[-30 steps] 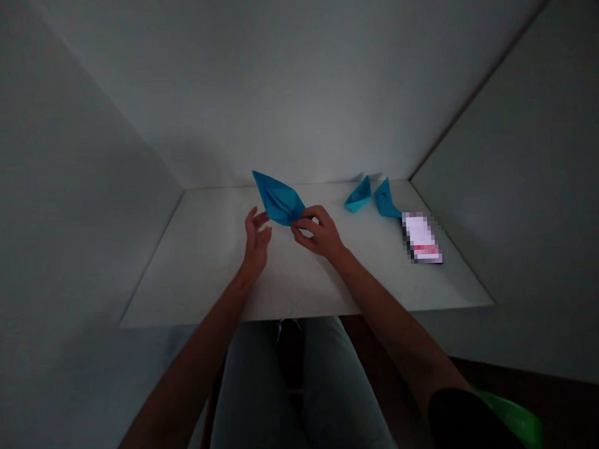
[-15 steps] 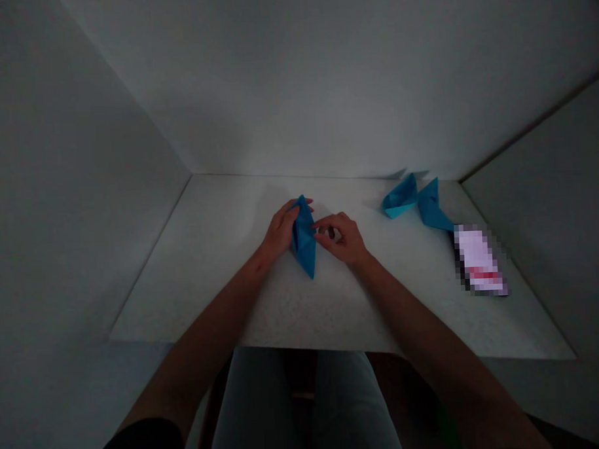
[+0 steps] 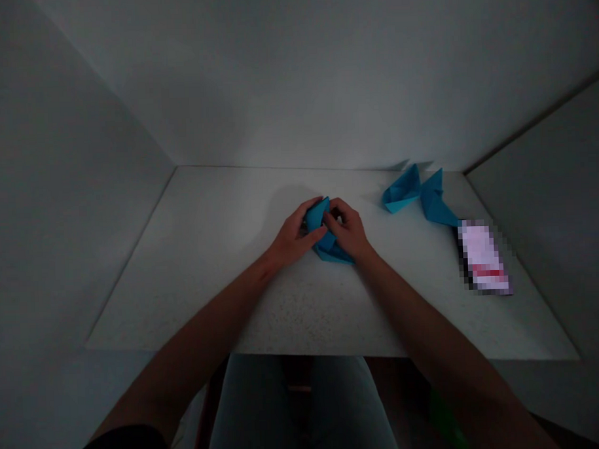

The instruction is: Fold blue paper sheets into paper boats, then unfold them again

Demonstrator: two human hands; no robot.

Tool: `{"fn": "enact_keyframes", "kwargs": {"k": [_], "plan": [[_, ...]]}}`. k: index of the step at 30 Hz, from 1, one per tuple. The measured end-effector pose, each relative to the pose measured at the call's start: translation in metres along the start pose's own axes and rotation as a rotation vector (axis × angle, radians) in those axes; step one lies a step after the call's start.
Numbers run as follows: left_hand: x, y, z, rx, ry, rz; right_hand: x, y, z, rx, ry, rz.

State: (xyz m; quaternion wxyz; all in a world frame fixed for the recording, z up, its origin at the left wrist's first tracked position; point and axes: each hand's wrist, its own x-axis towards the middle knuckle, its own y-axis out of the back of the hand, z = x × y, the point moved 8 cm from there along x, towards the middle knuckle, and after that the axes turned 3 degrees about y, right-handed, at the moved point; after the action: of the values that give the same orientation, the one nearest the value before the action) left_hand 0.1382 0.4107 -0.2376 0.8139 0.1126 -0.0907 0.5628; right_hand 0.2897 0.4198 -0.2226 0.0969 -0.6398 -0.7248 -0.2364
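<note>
A folded blue paper boat (image 3: 316, 215) is held between my two hands, just above or on the middle of the white table. My left hand (image 3: 296, 234) grips its left side, the thumb lying across the front and the fingers behind. On the other side, my right hand (image 3: 349, 230) pinches the paper near the upper point with thumb and fingers. The boat is tilted, and its lower edge points toward my right wrist. Parts of it are hidden behind my fingers.
Two more blue folded paper pieces, one boat-shaped (image 3: 402, 190) and one pointed (image 3: 435, 201), stand at the back right. A phone with a blurred screen (image 3: 483, 256) lies at the right of the white table (image 3: 193, 280). Walls enclose the table's back and sides.
The paper boat has been turned and shifted slightly right. My right hand has closed on its upper part, and my left thumb has moved across its front.
</note>
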Motion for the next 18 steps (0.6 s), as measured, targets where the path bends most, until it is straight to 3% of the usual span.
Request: {"fn": "enact_keyframes", "kwargs": {"k": [8,18], "plan": [[0.021,0.007,-0.011,-0.052,-0.005,0.030,0.002,0.007,0.014,0.347,-0.087,0.116],[0.014,0.010,0.000,0.258,-0.201,0.091,0.002,0.014,0.026,0.562,-0.273,0.262]]}}
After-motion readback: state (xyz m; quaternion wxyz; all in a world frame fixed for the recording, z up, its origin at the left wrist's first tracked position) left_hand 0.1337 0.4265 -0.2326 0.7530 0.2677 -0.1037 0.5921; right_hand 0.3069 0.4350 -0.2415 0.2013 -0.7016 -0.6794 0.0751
